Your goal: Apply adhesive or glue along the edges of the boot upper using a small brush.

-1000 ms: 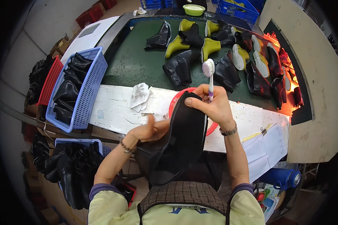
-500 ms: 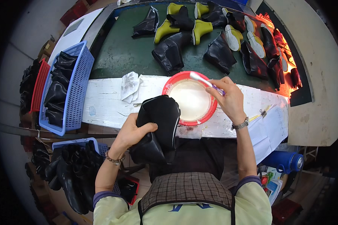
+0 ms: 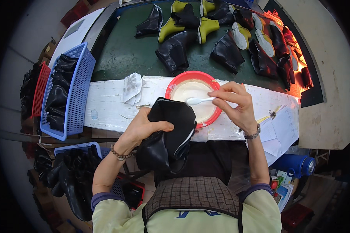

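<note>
My left hand (image 3: 144,130) grips a black leather boot upper (image 3: 157,151), its thumb lying on the dark lining. A pale line runs along the upper's right edge. Between the thumb and fingers of my right hand (image 3: 235,103) is a small white brush (image 3: 200,100), shaped like a toothbrush. Its whitish head points left, over the bowl and close to the upper's edge; whether they touch I cannot tell. The red bowl (image 3: 177,79) holds a creamy white liquid and stands just beyond the upper, which hides part of its near rim.
Black uppers (image 3: 173,52) and yellow-green soled boots (image 3: 208,29) lie on the green belt (image 3: 120,54), some under an orange glow at right. A blue basket (image 3: 81,77) of uppers stands left. A crumpled cloth (image 3: 132,87), papers (image 3: 274,134) and a blue flask (image 3: 295,166) are nearby.
The brush has come left and down toward the upper, now level over the bowl. My left hand has shifted the upper slightly right and tilted it, its lining more exposed.
</note>
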{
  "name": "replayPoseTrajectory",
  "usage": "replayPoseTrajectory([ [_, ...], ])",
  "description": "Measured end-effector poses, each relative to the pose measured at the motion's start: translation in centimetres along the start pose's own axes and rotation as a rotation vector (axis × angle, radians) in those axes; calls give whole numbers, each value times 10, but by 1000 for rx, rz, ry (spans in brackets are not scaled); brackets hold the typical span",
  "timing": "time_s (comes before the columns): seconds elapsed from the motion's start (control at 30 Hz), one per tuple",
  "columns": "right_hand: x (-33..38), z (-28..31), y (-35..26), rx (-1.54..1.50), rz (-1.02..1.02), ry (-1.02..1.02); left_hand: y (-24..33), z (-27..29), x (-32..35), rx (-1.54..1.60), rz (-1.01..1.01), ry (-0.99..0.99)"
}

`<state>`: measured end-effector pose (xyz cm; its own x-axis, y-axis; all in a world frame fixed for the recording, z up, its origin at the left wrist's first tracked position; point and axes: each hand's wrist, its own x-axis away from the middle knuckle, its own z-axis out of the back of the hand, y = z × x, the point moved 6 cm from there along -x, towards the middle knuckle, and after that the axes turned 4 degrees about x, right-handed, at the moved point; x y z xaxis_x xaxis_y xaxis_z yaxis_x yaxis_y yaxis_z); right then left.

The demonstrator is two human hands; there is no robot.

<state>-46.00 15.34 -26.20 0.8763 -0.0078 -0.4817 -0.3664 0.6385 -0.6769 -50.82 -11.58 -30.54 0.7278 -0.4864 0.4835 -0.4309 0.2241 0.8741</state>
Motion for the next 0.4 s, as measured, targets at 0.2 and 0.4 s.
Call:
replayPoseTrajectory([
  [0.2,-5,-3,-13,129,161,-19,9,-3,3,144,2,-68],
  [0.4,9,-6,-18,119,94,0,29,9,12,272,-138,63],
])
